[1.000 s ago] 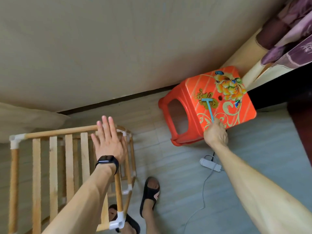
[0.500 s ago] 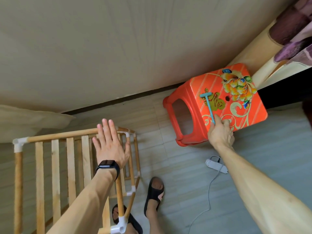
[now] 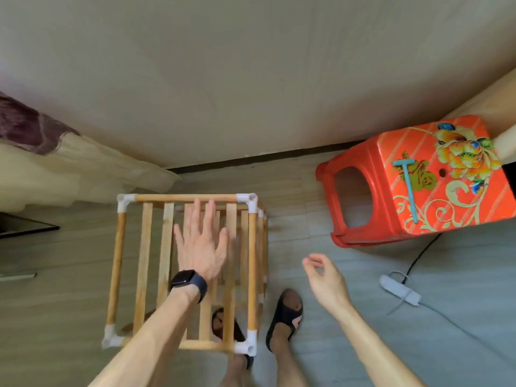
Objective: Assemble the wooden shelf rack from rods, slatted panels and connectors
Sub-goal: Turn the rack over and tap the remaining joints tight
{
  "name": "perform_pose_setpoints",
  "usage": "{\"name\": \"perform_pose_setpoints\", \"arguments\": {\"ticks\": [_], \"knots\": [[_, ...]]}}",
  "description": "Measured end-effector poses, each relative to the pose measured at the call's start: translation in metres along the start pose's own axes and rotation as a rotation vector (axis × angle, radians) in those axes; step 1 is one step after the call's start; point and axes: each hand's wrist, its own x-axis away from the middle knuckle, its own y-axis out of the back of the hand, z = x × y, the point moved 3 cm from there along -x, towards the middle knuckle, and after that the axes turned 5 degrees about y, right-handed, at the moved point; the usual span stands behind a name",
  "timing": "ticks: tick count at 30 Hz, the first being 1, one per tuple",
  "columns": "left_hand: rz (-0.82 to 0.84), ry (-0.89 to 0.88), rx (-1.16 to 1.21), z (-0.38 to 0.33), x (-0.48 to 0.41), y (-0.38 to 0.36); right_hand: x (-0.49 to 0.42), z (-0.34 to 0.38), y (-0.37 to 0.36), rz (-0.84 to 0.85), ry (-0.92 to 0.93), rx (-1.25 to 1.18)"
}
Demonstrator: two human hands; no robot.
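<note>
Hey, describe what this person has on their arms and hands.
No sleeves are in view. Neither the left hand nor the right hand wears a glove or a visible ring. A black smartwatch with a dark band circles the left wrist.

matt wooden rack [image 3: 145, 255], glossy plastic stool [image 3: 452, 196]

I'm counting one wooden rack [image 3: 143, 261], four white connectors [image 3: 124, 201] at its top corners, one red stool [image 3: 371, 163], one teal hammer [image 3: 409, 191], one power strip [image 3: 399, 291], two sandals [image 3: 289, 308].

Soft, even daylight, faint shadows; wide-angle bending at the edges, slight blur on the left hand [image 3: 201, 247]
</note>
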Motion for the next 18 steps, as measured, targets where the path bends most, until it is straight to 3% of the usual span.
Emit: {"name": "perform_pose_setpoints", "arguments": {"ticks": [4, 7, 11, 15, 18], "knots": [[-0.089, 0.392, 0.063, 0.125, 0.048, 0.026, 0.063, -0.016, -0.083, 0.346, -0.095, -0.049], [0.063, 0.667, 0.246, 0.205, 0.093, 0.026, 0.096, -0.034, -0.125, 0.508, -0.101, 0.032], [0.325, 0.817, 0.529, 0.261, 0.134, 0.011, 0.11, -0.037, -0.15, 0.255, -0.1, 0.059], [0.38, 0.822, 0.753, 0.271, 0.137, 0.004, 0.108, -0.027, -0.156, 0.099, -0.058, 0.081], [0.362, 0.824, 0.848, 0.267, 0.125, -0.003, 0.098, -0.027, -0.158, -0.012, -0.135, -0.009]]}}
